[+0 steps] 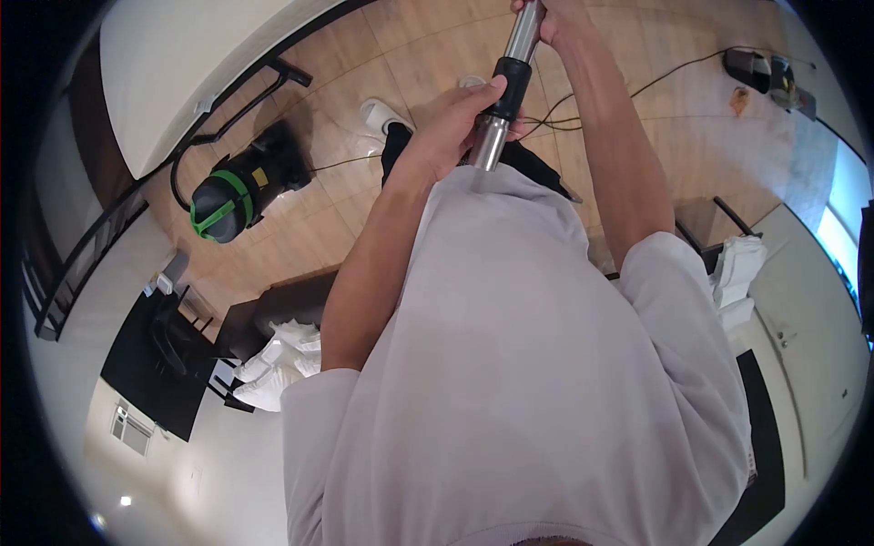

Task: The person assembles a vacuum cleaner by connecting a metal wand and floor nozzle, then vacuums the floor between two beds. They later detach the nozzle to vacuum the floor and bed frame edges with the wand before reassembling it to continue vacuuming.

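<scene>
A chrome telescopic vacuum tube [523, 36] with a black collar [511, 88] slants up from in front of my waist to the top edge of the view. My left hand [460, 123] wraps round it at the collar, thumb on top and fingertips showing on the far side. Higher up, my right hand [557, 20] is closed round the chrome part, partly cut off by the frame's edge. The tube's lower end [489, 150] points at my shirt; its far end is out of view.
A black and green vacuum cleaner [223, 202] stands on the tiled floor at left, with a dark hose beside it. A cable [655, 80] runs across the floor at right towards dark objects [748, 68]. White cloths [278, 364] lie on dark furniture behind me.
</scene>
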Action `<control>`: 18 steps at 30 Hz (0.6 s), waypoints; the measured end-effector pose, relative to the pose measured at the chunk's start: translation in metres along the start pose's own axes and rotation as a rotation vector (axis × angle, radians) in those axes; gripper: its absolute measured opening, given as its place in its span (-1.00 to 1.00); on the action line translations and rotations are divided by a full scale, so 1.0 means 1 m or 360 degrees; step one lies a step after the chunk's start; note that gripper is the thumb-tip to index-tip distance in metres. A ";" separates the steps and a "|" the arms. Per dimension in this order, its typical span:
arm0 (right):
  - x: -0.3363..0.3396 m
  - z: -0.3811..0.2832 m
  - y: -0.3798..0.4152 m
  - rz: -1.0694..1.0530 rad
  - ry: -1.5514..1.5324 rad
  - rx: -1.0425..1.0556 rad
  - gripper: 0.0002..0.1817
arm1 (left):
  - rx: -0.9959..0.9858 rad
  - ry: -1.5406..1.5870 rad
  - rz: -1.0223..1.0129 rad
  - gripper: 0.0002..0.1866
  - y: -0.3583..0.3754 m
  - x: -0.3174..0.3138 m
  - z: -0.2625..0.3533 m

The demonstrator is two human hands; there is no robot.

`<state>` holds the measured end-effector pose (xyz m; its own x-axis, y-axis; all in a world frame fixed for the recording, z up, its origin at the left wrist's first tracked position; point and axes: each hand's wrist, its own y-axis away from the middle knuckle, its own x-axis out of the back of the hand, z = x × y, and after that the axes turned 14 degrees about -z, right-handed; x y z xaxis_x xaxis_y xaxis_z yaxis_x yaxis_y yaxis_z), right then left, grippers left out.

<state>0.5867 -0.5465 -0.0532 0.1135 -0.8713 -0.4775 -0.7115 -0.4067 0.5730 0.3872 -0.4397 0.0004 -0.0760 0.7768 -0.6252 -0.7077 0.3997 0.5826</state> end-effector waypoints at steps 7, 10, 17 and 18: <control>-0.013 -0.004 0.000 0.0112 0.0044 0.0008 -0.60 | -0.0012 -0.0103 0.0143 -0.39 -0.002 -0.008 0.009; -0.017 0.002 0.000 0.0139 0.0136 -0.0022 -0.62 | -0.0034 -0.0039 0.0139 -0.38 -0.005 -0.002 0.002; -0.019 0.010 0.000 0.0278 0.0205 -0.0308 -0.60 | 0.0071 0.0165 0.0214 -0.39 0.006 -0.013 -0.008; -0.016 0.012 -0.001 0.0286 0.0212 -0.0314 -0.60 | 0.0075 0.0175 0.0209 -0.39 0.006 -0.015 -0.008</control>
<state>0.5777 -0.5285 -0.0540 0.0970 -0.9572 -0.2727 -0.5814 -0.2769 0.7651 0.3783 -0.4528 0.0092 -0.2439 0.7669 -0.5936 -0.6531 0.3226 0.6851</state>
